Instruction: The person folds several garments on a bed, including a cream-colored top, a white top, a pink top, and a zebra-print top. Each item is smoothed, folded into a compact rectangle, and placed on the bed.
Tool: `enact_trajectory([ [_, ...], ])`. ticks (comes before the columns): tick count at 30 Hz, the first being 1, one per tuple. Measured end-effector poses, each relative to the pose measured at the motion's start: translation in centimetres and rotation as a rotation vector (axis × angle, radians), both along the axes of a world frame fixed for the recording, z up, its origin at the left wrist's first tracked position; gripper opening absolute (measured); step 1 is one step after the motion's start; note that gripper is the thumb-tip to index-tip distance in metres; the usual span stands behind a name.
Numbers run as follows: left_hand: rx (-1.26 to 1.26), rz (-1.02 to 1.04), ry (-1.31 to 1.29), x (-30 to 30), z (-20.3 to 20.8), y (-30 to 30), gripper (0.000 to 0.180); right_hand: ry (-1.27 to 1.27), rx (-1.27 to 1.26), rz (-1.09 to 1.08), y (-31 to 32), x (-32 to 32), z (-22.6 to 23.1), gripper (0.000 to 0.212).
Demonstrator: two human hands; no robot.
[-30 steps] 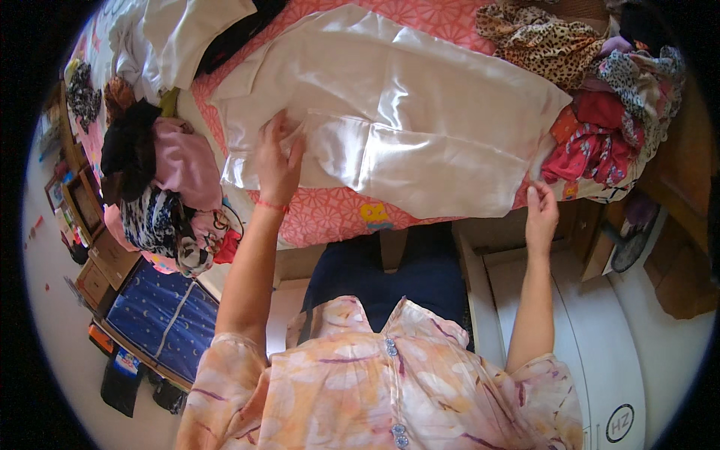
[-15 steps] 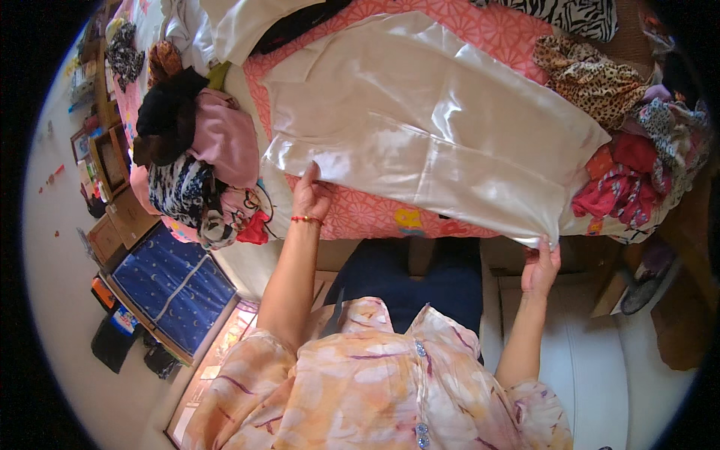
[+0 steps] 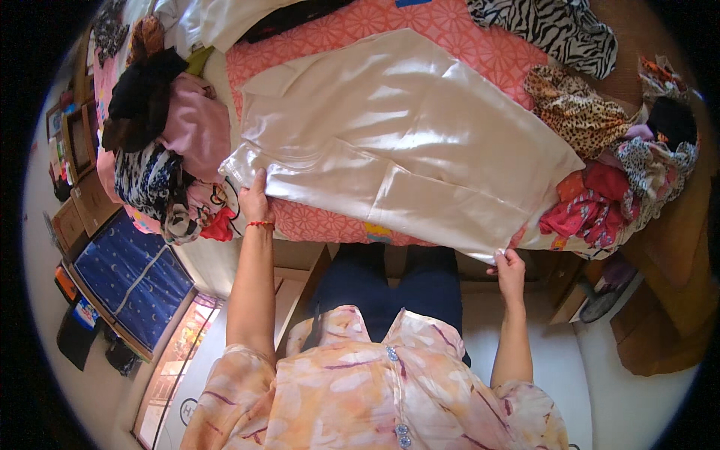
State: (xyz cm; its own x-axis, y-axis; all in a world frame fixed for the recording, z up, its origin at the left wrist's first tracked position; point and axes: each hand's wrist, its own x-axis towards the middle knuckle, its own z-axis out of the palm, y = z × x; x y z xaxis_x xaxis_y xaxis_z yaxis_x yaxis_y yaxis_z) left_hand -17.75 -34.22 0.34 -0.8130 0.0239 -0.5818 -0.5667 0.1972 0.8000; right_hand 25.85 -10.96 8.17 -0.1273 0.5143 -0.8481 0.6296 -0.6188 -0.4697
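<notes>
Two-handed hold on one white satin garment (image 3: 405,142). Grasped at near left edge by left hand (image 3: 255,201), with thumb on top, other fingers mostly hidden under cloth. Pinched at near right corner by right hand (image 3: 510,274), between thumb and fingertips. Spread out ahead of both sets of fingers, on the far side from the body, with near edge running from one grip to the other. Long axis roughly left to right, slanting bodyward at the right. No nearer hand to pick, both in contact; right grip closer to the body, just past bed edge. Exact garment type unclear. Under the cloth and just ahead of left fingers, coral patterned bedspread (image 3: 315,217). Just left of left fingers, heap with pink cloth (image 3: 196,116), black cloth (image 3: 142,97) and black-and-white printed cloth (image 3: 150,176). Ahead and right of right fingers, close by garment's far right end, red floral cloth (image 3: 585,214); beyond that, leopard-print cloth (image 3: 577,105), then zebra-print cloth (image 3: 551,34). Well left and bodyward of left fingers, blue moon-patterned panel (image 3: 135,281).
</notes>
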Motion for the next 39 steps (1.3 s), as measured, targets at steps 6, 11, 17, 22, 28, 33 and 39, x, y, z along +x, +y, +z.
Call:
enact_trajectory([
  [6,-0.385,-0.026,0.315,-1.7,1.6,-0.3,0.037,-0.228,0.575,0.469,4.7,2.7,-1.4,0.017],
  [11,-0.328,-0.528,0.604,-0.2,5.5,10.9,0.047,-0.124,1.171,0.720,14.2,-3.9,-0.7,0.037],
  [17,-0.295,-1.104,0.896,1.3,1.3,26.4,0.047,-0.363,1.086,1.031,19.5,-6.4,-2.9,0.029],
  [22,-0.258,-1.158,0.963,-0.1,2.1,26.3,0.014,-0.029,1.121,0.932,18.7,-5.7,-0.7,0.022],
  [28,-0.309,-1.241,1.150,1.2,7.0,16.6,0.017,0.232,1.111,0.993,9.5,-2.9,1.2,0.031],
  [33,-0.593,-1.479,1.172,3.3,6.0,10.5,0.029,0.155,0.910,1.013,3.8,-0.8,-2.2,0.022],
  [39,-0.701,-1.405,1.037,5.1,6.5,9.3,0.034,0.035,0.851,0.933,3.5,1.0,-3.2,0.022],
])
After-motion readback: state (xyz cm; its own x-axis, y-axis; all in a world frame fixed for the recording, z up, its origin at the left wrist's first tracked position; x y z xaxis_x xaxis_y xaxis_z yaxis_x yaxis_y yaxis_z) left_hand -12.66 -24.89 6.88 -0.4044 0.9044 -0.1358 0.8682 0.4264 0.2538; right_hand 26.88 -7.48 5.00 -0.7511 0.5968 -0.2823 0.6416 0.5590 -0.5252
